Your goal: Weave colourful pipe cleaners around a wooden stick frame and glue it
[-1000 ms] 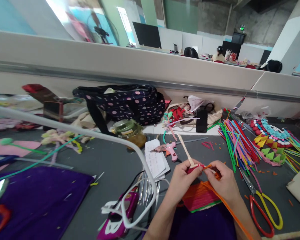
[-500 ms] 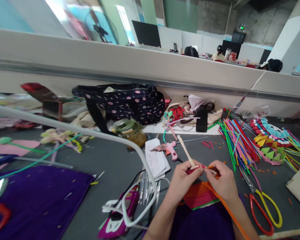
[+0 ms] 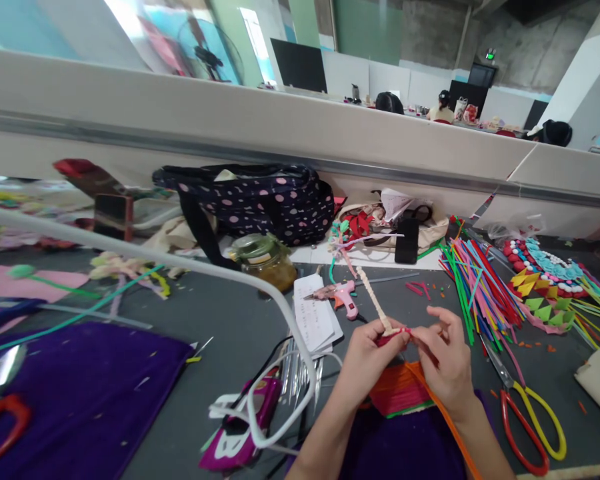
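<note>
Low in the head view, my left hand (image 3: 367, 357) is closed on a cream braided strip (image 3: 374, 299) with a red-pink edge; the strip's free end points up and away. My right hand (image 3: 445, 357) pinches the red-pink edge between thumb and index finger, its other fingers raised and apart. Beneath both hands lies a striped piece of orange, red and green strands (image 3: 397, 393), resting on purple cloth (image 3: 400, 450). An orange strand (image 3: 453, 427) runs from it under my right hand toward the bottom edge. My fingers hide part of the strip.
Scissors (image 3: 527, 427) with red and yellow handles lie at right, near coloured strips (image 3: 485, 287). Beyond my hands are a pink glue gun (image 3: 347, 300), paper (image 3: 313, 320) and a glass jar (image 3: 265, 260). A white curved tube (image 3: 285, 307) crosses the left side.
My right hand's outer fingers have lifted and spread, and the orange strand no longer reaches its fingertips. My left hand keeps its hold. The view has shifted slightly.
</note>
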A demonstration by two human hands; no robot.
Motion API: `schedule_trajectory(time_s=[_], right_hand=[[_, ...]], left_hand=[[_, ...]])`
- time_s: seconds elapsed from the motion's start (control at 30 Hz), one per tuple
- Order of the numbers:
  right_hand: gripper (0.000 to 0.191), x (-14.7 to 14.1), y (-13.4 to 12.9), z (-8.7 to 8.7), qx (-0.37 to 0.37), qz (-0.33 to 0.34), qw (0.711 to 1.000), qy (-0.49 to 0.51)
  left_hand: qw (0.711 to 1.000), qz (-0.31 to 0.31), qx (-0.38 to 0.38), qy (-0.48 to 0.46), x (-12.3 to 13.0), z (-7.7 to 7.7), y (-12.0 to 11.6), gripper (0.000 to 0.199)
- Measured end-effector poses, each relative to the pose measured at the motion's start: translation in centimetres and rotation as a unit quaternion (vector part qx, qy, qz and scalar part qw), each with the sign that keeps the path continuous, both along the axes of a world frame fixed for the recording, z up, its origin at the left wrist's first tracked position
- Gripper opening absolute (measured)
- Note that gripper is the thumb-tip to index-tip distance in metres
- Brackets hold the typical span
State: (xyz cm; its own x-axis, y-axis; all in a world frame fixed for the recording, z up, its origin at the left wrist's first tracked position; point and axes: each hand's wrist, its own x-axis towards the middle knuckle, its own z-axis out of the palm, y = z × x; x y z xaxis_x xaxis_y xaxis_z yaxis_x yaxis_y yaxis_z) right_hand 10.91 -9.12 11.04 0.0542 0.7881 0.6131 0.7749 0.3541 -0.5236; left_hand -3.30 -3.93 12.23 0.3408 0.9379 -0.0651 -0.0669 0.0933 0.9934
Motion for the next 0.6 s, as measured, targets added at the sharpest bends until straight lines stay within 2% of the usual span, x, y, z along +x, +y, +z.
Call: schedule_trajectory(time_s=[0.17,0.6], right_hand=[[0.026,0.0,0.0,0.1,0.0,-0.005,1.0,0.007],[0.02,0.3,0.3,1.0,-0.05,0.021,0.998,0.02]], left_hand=[[1.0,-0.006,-0.002,-0.004,0.0,0.3,-0.1,0.017],[1.0,-0.025,-0.007,-0.016,-0.2,-0.2,0.0,0.019]])
